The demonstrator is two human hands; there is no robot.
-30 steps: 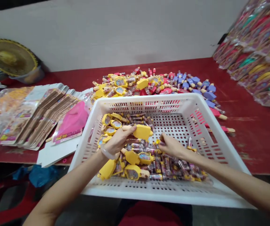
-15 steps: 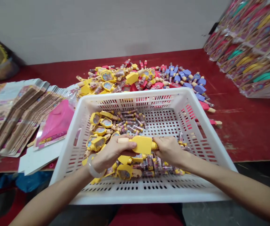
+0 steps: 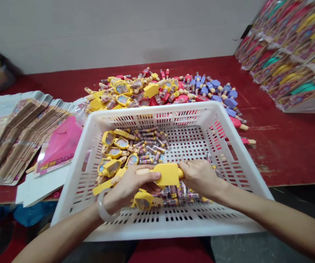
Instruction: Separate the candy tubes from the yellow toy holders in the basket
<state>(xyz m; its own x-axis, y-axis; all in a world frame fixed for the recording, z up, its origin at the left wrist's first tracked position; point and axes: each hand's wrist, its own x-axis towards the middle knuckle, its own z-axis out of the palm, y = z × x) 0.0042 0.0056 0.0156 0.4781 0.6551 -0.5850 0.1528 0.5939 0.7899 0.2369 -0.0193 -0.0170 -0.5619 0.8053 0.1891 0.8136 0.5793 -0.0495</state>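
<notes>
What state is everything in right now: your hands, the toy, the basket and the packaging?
Left hand, closed around the yellow lolly-shaped toy
Right hand, fingers against the toy's end
White slotted plastic basket, partly filled, toys heaped at the near side
Loose toy pile, spread across the red table
Printed cards, in fanned stacks
Packaged cards, stacked in overlapping rows

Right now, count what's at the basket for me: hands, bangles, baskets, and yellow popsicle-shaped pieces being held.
Hands: 2
Bangle: 1
White plastic basket: 1
Yellow popsicle-shaped piece held: 1
Total: 5
</notes>
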